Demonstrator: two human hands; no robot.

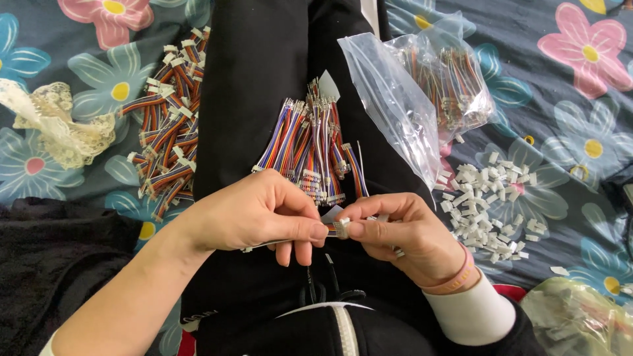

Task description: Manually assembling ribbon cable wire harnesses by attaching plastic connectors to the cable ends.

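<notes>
Both hands pinch small white connector (339, 228) between fingertips: left hand (254, 214), right hand (402, 231), over lap.

Wire bundles, connectors and bags spread around a seated person's lap

On the lap, at frame centre, lies a bundle of ribbon wires (310, 148); just below it the left hand (254, 214) and right hand (402, 231) meet, fingertips touching around a small connector (339, 228). A second wire pile (170, 112) lies on the bedspread (567, 99) at upper left, with a lace cloth (56, 125) further left. At upper right a plastic bag (428, 86) holds more wires; below it lie loose connector housings (488, 204), another bag (580, 316) at lower right.
</notes>
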